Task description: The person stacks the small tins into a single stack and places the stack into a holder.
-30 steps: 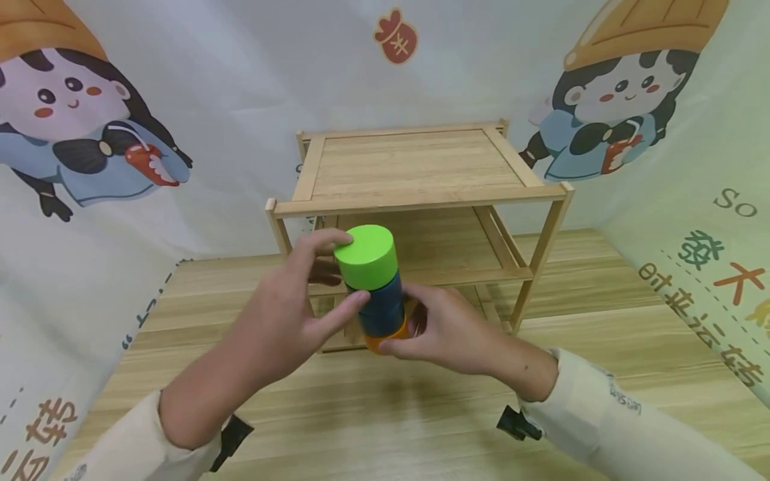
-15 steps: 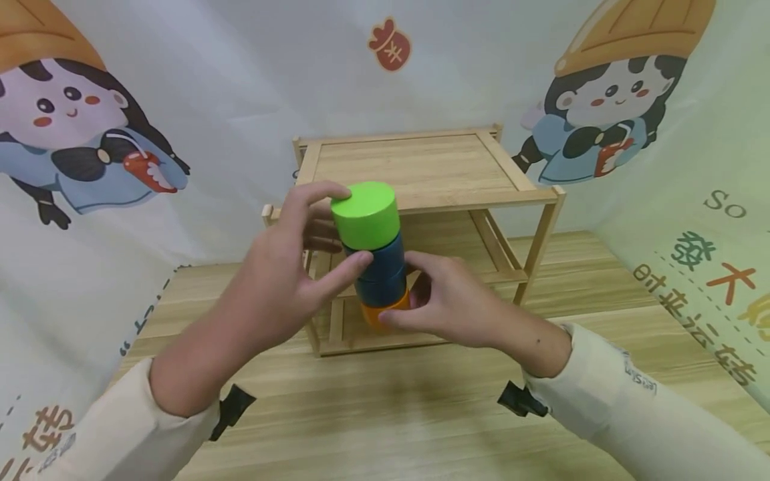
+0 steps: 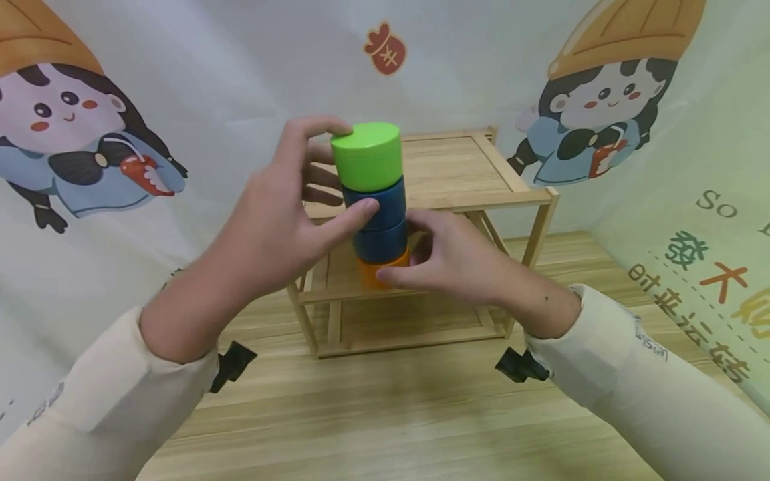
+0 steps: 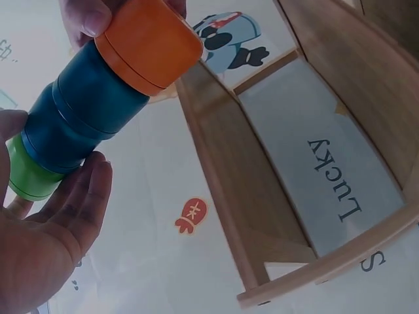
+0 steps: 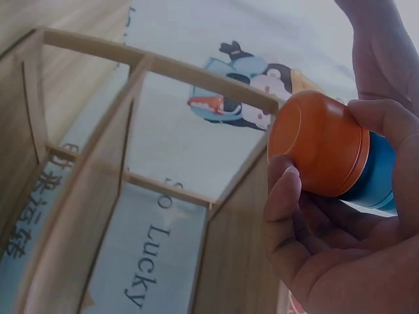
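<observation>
Both hands hold up a column of stacked round containers in front of a wooden rack. On top is a light green piece [image 3: 368, 160], two dark blue pieces [image 3: 381, 242] form the middle, and an orange piece [image 3: 369, 272] is at the bottom. My left hand [image 3: 283, 207] grips the upper part, its index fingertip on the green top and its thumb against the upper blue piece. Lower down, my right hand [image 3: 463, 260] grips the orange end with thumb and curled fingers. In the right wrist view the orange piece [image 5: 317, 144] shows its underside.
The three-tier wooden rack [image 3: 463, 160] stands behind the hands on a wood-grain surface [image 3: 373, 414]. A printed cloth [image 3: 252, 73] with cartoon figures and lettering hangs behind it and along the sides. Black mounts [image 3: 520, 366] are strapped at both wrists.
Both hands have raised the stacked containers, from in front of the rack's middle shelf to the height of its top shelf. The grip looks the same throughout.
</observation>
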A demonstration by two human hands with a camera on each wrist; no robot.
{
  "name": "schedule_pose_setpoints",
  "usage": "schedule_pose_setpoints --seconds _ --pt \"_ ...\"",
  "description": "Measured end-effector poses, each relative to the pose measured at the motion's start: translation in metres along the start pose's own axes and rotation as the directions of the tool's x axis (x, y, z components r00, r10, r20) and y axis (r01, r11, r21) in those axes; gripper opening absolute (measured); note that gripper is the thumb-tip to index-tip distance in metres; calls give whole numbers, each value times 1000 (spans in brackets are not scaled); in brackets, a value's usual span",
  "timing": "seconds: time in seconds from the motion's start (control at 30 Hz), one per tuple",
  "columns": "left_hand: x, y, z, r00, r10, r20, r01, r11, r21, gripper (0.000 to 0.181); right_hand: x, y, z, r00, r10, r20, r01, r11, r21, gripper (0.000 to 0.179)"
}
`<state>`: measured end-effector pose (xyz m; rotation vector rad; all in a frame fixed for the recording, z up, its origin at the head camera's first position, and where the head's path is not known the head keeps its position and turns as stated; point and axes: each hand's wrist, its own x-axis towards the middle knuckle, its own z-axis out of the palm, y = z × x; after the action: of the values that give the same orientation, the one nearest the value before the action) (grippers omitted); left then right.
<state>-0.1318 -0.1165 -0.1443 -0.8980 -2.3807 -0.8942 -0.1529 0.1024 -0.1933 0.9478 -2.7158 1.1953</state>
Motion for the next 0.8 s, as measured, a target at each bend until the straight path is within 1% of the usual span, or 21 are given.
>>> schedule_pose_setpoints --seconds 0.13,0.37,0.6,0.8 --pt "11 2 -3 1000 18 -14 -18 1000 1 69 6 -4 -11 1000 21 -14 -21 1000 -6 55" --pt "31 3 -7 1000 6 -18 -7 1000 -28 71 16 -8 -26 998 55 -18 -54 998 20 53" --pt "52 0 -9 999 38 -32 -39 998 -40 77 31 -12 -41 997 42 -69 -44 999 -20 52" --pt "64 -7 -8 1000 21 -18 -22 997 -78 81 45 -8 -46 997 26 -73 -26 1000 -3 53"
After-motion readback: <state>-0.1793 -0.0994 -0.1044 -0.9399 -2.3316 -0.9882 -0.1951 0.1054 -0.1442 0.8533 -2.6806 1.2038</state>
